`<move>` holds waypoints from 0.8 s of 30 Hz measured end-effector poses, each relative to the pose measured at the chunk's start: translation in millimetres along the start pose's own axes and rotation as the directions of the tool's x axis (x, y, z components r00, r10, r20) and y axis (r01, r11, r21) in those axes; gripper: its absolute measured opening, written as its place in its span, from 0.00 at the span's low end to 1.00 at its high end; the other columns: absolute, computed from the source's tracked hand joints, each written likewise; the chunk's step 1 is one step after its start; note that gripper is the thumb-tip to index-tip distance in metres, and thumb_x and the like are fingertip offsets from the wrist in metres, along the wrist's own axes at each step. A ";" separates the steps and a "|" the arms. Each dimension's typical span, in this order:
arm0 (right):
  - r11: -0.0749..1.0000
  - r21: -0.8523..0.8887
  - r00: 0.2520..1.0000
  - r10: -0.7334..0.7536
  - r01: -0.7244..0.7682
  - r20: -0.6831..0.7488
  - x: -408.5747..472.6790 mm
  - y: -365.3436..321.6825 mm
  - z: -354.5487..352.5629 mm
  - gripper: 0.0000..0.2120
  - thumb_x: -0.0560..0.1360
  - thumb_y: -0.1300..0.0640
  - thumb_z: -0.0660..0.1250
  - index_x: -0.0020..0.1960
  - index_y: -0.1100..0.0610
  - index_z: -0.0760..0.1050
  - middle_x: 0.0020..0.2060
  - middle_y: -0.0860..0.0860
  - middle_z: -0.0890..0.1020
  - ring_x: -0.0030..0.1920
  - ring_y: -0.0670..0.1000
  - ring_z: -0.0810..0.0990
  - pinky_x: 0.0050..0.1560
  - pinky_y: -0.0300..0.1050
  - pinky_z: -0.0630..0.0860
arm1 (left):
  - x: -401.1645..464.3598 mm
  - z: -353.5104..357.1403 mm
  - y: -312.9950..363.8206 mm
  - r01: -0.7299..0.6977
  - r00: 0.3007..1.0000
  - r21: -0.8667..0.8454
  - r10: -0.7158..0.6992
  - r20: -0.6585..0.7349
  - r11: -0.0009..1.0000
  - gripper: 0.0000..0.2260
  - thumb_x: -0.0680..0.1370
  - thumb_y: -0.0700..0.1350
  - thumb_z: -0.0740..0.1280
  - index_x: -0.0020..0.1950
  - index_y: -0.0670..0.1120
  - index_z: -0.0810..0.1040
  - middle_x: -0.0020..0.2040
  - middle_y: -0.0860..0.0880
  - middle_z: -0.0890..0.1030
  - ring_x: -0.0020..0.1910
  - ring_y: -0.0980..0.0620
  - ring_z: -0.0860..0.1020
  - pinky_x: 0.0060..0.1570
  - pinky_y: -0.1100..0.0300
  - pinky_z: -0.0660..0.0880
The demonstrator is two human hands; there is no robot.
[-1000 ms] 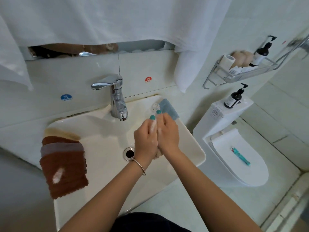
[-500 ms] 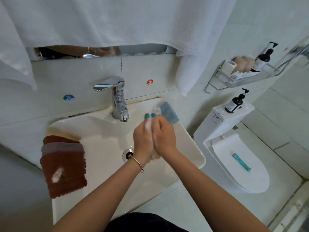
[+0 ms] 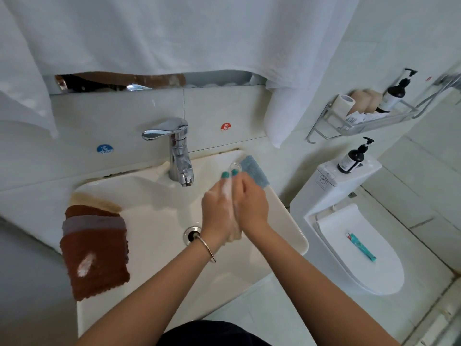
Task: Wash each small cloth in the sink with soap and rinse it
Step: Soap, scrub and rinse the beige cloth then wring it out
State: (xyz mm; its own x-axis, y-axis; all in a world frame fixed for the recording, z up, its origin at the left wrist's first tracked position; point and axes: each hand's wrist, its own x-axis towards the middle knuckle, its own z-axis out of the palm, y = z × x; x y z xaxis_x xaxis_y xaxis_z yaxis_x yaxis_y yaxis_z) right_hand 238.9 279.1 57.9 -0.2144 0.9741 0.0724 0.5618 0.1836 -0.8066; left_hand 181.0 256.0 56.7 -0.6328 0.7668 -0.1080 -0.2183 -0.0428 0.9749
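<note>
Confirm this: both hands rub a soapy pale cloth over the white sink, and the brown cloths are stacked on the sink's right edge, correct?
Not quite. The head view shows the stack of brown fuzzy cloths on the left edge of the white ceramic sink, not the right. The rest holds.

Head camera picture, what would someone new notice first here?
Two soapy hands, left hand and right hand, pressed together around a pale lathered cloth over the white ceramic sink. Next, the stack of brown fluffy cloths draped over the sink's left rim.
</note>
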 end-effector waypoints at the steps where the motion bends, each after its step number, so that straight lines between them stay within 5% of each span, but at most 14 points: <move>1: 1.000 -0.002 1.000 0.011 -0.011 -0.016 2.6 -0.3 -0.7 0.19 0.82 0.47 0.53 0.35 0.52 0.62 0.31 0.51 0.74 0.34 0.54 0.72 0.37 0.49 0.67 | -2.3 1.0 1.3 -0.012 1.000 0.002 0.012 0.018 1.000 0.19 0.83 0.47 0.59 0.33 0.44 0.72 0.27 0.55 0.75 0.26 0.61 0.70 0.31 0.63 0.69; 5: 0.993 -0.045 0.992 -0.108 0.111 0.062 -10.0 -2.8 7.8 0.16 0.77 0.41 0.50 0.38 0.52 0.62 0.29 0.53 0.73 0.33 0.58 0.73 0.35 0.52 0.67 | 13.2 -9.6 2.5 -0.048 0.998 0.041 0.049 -0.032 0.998 0.21 0.84 0.45 0.58 0.30 0.47 0.63 0.20 0.57 0.67 0.23 0.60 0.63 0.30 0.59 0.63; 8: 0.998 0.010 0.998 0.057 -0.057 0.019 4.1 -1.3 4.2 0.19 0.82 0.48 0.53 0.34 0.52 0.62 0.29 0.48 0.71 0.33 0.51 0.69 0.36 0.48 0.65 | 1.1 -3.8 -0.5 -0.020 1.000 0.007 0.020 0.024 1.000 0.19 0.83 0.46 0.60 0.31 0.46 0.69 0.25 0.55 0.71 0.26 0.59 0.68 0.30 0.62 0.67; 12: 0.993 -0.079 0.987 -0.074 0.086 0.144 -11.6 -6.3 6.3 0.15 0.82 0.47 0.52 0.39 0.53 0.62 0.30 0.50 0.72 0.34 0.55 0.71 0.37 0.51 0.67 | 17.2 -14.3 -7.4 0.001 0.999 -0.001 -0.001 -0.050 1.000 0.21 0.83 0.47 0.60 0.30 0.48 0.64 0.21 0.56 0.67 0.25 0.58 0.63 0.33 0.56 0.64; 16: 0.995 -0.097 0.997 0.016 -0.009 0.078 6.8 -3.4 0.5 0.15 0.83 0.50 0.51 0.38 0.49 0.64 0.36 0.51 0.78 0.41 0.55 0.77 0.42 0.52 0.71 | 1.5 -5.0 -5.5 0.002 1.000 -0.017 -0.001 0.017 1.000 0.18 0.82 0.45 0.61 0.32 0.46 0.71 0.26 0.55 0.74 0.29 0.57 0.71 0.34 0.60 0.70; 20: 0.965 -0.163 0.976 -0.189 0.204 0.104 -8.6 -8.7 3.1 0.15 0.82 0.47 0.52 0.40 0.52 0.63 0.32 0.51 0.75 0.36 0.57 0.75 0.38 0.51 0.69 | 17.8 -10.5 -1.9 -0.019 0.998 -0.030 0.018 -0.053 0.999 0.20 0.83 0.46 0.60 0.30 0.49 0.67 0.23 0.56 0.68 0.27 0.55 0.65 0.36 0.56 0.65; 24: 0.979 -0.196 0.993 -0.027 0.049 0.116 9.5 -7.2 -5.4 0.13 0.83 0.49 0.50 0.46 0.52 0.69 0.39 0.51 0.79 0.44 0.56 0.78 0.44 0.51 0.73 | 6.4 -3.1 -1.7 0.001 1.000 -0.039 0.000 0.027 0.999 0.19 0.82 0.48 0.61 0.30 0.49 0.72 0.27 0.55 0.75 0.30 0.56 0.73 0.35 0.58 0.70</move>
State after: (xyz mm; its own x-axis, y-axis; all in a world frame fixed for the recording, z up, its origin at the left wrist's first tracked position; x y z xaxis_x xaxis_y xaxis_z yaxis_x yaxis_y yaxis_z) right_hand 237.1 287.7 67.6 -0.3209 0.9468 0.0253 0.6960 0.2538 -0.6717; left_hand 175.0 258.9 53.7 -0.6122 0.7840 -0.1029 -0.2480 -0.0668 0.9665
